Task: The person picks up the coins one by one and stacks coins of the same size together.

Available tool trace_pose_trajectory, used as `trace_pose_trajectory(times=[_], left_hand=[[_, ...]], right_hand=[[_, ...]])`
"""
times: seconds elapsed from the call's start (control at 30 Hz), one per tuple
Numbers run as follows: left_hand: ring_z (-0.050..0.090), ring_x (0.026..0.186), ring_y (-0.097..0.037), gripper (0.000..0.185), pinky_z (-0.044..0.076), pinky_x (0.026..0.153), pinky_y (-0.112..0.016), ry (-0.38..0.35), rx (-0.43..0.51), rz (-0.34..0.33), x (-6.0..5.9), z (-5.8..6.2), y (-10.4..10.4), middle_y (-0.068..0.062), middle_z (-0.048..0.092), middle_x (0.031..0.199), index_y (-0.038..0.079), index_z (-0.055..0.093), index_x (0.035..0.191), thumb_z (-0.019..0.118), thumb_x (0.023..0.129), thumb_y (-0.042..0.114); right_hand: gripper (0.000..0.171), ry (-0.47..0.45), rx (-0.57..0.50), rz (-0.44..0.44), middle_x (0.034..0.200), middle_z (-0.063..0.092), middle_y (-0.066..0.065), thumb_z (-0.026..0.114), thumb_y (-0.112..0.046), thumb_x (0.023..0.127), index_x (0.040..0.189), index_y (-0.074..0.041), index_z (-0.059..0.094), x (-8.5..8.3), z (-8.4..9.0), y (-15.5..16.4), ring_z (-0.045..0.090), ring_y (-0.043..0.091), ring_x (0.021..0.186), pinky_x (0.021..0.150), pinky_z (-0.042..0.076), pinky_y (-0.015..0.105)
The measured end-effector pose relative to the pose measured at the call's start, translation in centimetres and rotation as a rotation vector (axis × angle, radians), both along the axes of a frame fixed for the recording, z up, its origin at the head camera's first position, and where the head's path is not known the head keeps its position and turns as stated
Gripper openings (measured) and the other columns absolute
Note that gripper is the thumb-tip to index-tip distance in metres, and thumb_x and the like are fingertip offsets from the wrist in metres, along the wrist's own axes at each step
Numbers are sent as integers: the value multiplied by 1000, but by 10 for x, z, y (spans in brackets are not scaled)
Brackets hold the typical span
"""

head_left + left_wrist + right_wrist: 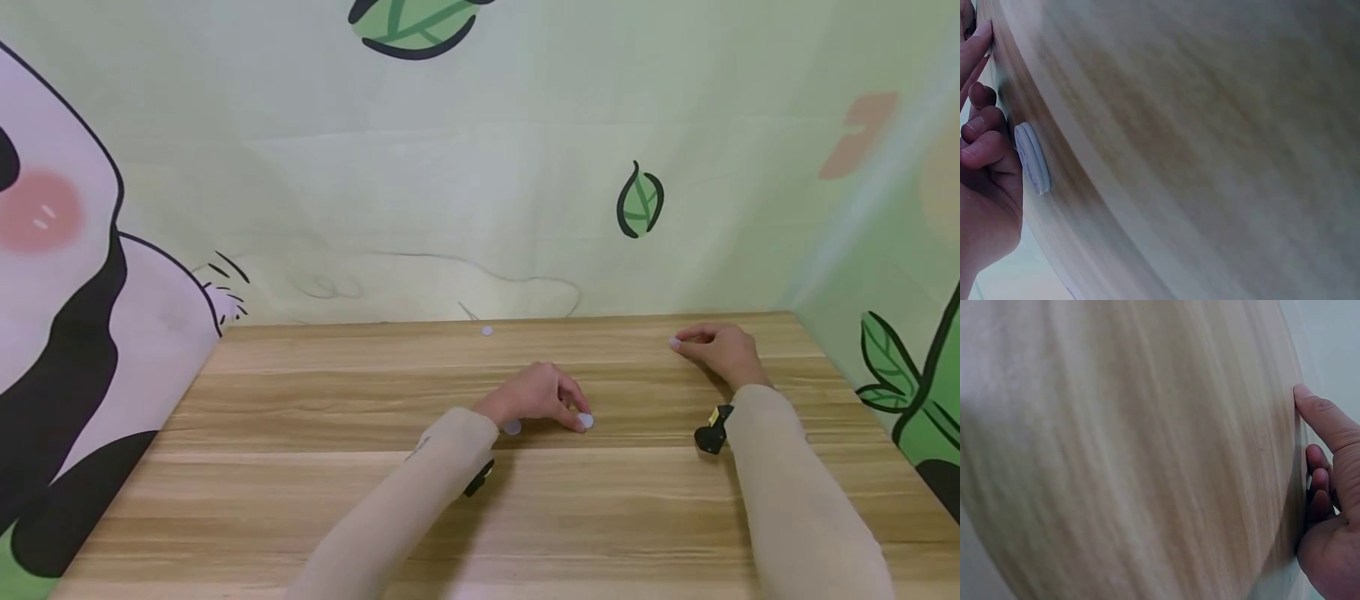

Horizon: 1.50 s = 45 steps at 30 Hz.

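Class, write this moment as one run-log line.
left hand: fingertip on white disc | right hand: touching small white piece | wooden table: another disc at back

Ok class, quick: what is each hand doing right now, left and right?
Left hand: fingers curled down on the table, touching a small white disc; a firm grip cannot be told.
Right hand: fingertips at another white disc; grip cannot be told.

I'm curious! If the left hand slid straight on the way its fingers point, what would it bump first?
Probably the small white disc at the left hand fingertips; past it only bare wooden table shows, though depth is unclear.
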<state>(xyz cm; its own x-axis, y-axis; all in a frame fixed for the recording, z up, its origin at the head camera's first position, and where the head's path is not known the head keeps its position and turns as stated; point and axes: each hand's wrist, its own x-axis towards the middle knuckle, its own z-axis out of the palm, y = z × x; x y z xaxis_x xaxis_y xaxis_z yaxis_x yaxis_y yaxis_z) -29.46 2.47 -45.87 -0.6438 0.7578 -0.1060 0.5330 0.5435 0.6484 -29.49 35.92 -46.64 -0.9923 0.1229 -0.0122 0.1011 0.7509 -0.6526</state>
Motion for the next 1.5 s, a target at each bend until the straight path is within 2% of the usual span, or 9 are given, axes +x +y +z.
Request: trace_pose_trajectory(times=[0.2, 0.53, 0.8, 1.0, 1.27, 1.5], left_hand=[[45, 61, -2, 15, 34, 55, -18, -34, 20, 17, 0, -1, -1, 13, 62, 68, 23, 82, 92, 89, 80, 28], [45, 62, -2, 15, 35, 56, -18, -20, 6, 19, 1, 1, -1, 14, 62, 69, 24, 82, 93, 88, 81, 30], [48, 66, -2, 16, 37, 60, -18, -6, -4, -6, 1, 3, -1, 14, 64, 72, 25, 82, 96, 87, 82, 30], [47, 66, -2, 15, 37, 60, -19, 4, -25, -1, 2, 5, 0, 13, 61, 71, 27, 82, 95, 87, 82, 32], [46, 64, -3, 15, 36, 57, -19, 0, -27, 16, 4, 3, -1, 13, 61, 70, 27, 81, 95, 87, 82, 33], [45, 63, -2, 15, 35, 57, -19, -27, -8, 25, 3, 1, -2, 13, 61, 70, 26, 81, 94, 88, 81, 32]], right_hand=[[52, 22, 18, -3, 111, 69, 19, 71, -49, 94, 121, -4, 72, -1, -2, 0, 59, 35, 103, 91, 45, 50], [46, 57, 27, -14, 106, 70, 17, 71, -45, 94, 117, -5, 74, 1, -3, -4, 60, 32, 95, 84, 46, 44], [46, 72, 44, -13, 106, 70, 18, 71, -44, 95, 116, -4, 74, 1, -1, -5, 60, 32, 95, 84, 46, 44], [45, 73, 58, -11, 108, 70, 20, 70, -43, 95, 116, -3, 74, 1, 1, -5, 61, 35, 99, 89, 47, 50], [41, 86, 60, 15, 112, 71, 24, 71, -34, 96, 115, 2, 72, 2, 0, -10, 62, 41, 105, 95, 47, 55], [45, 76, 51, 39, 118, 68, 26, 69, -38, 97, 118, 2, 72, 3, -1, -13, 60, 44, 112, 99, 45, 56]])
